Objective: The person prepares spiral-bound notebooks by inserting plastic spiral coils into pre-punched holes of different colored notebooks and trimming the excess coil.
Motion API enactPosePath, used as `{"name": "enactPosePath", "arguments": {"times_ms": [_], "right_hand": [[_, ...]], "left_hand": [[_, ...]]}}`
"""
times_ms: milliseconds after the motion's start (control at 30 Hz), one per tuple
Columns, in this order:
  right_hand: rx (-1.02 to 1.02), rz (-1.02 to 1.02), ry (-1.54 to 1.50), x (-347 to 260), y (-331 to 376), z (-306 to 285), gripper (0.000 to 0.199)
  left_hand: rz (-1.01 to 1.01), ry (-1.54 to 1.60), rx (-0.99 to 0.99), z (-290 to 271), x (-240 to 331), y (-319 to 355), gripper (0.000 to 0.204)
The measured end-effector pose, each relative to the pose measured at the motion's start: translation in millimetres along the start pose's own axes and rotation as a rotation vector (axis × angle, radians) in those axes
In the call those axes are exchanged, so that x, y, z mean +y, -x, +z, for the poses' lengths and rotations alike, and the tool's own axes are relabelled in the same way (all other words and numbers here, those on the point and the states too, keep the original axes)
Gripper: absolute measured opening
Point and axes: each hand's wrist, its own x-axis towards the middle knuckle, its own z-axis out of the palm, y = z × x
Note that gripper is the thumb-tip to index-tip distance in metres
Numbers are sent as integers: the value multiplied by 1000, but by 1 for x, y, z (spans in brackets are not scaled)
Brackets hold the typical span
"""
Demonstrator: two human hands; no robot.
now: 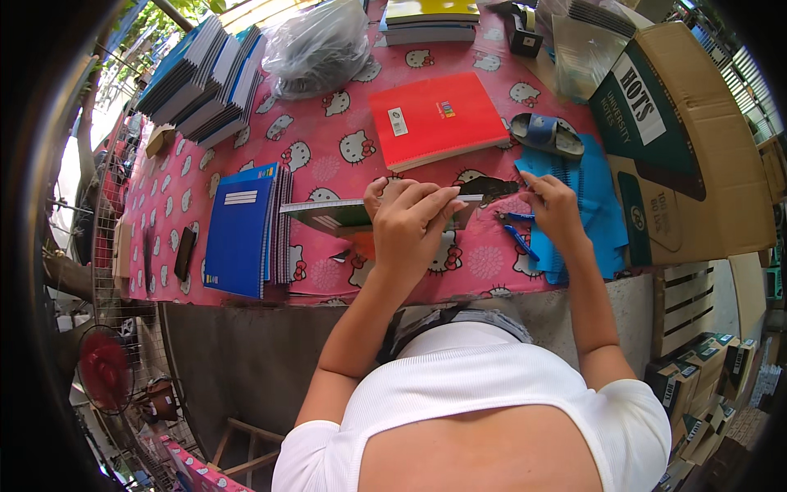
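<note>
Pink-covered table (328, 123), wire mesh fence (105, 197), daylight

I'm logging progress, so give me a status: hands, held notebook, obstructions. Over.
Left fingers gripping green notebook, edge up. Right fingers bent near blue-handled pliers, grip unclear. Red notebook close beyond, apparently not blocking.

Slipper (566, 141): grey and blue, lay ahead of me, rightward.
Carton (721, 107): brown and green, stood at my right.
Tape dispenser (523, 37): black, sat across the worktop (324, 135) from me.
Fan (105, 369): red, low on my left.
</note>
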Motion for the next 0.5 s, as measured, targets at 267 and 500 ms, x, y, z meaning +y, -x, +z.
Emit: {"name": "enactPosePath", "arguments": {"times_ms": [267,500], "right_hand": [[163,580,-457,83,-29,-26,29],[144,709,511,115,25,-31,78]], "left_hand": [[-40,4,5,3,1,-1,17],[-46,-10,5,2,-1,0,17]]}}
